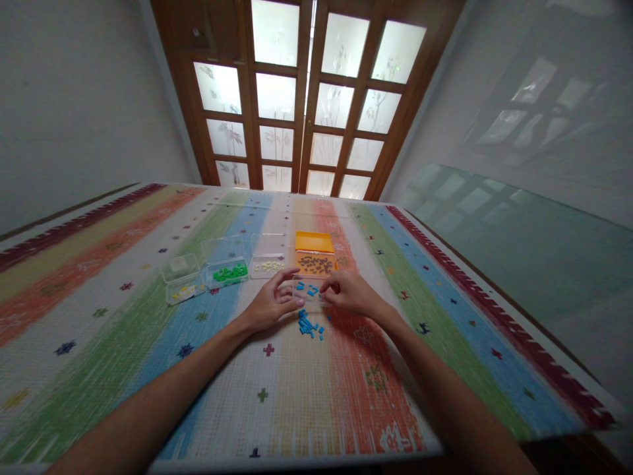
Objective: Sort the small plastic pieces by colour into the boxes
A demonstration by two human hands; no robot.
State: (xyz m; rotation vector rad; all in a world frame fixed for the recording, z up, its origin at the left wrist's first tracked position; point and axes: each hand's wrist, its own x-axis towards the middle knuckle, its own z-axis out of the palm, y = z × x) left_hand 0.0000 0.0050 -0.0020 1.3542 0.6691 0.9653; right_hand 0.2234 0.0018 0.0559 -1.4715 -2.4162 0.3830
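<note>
Gently, fingertips do best picking up small blue pieces (305,323) one by one, with the clear box (310,300) kept still.
The right hand (351,292) has its fingertips nearly together by the box's right side; I can't tell if they hold a piece. Half-bent, the left hand (267,307) holds the left side. Some pieces lie inside, more on the striped cloth (297,396) nearer the person.
</note>
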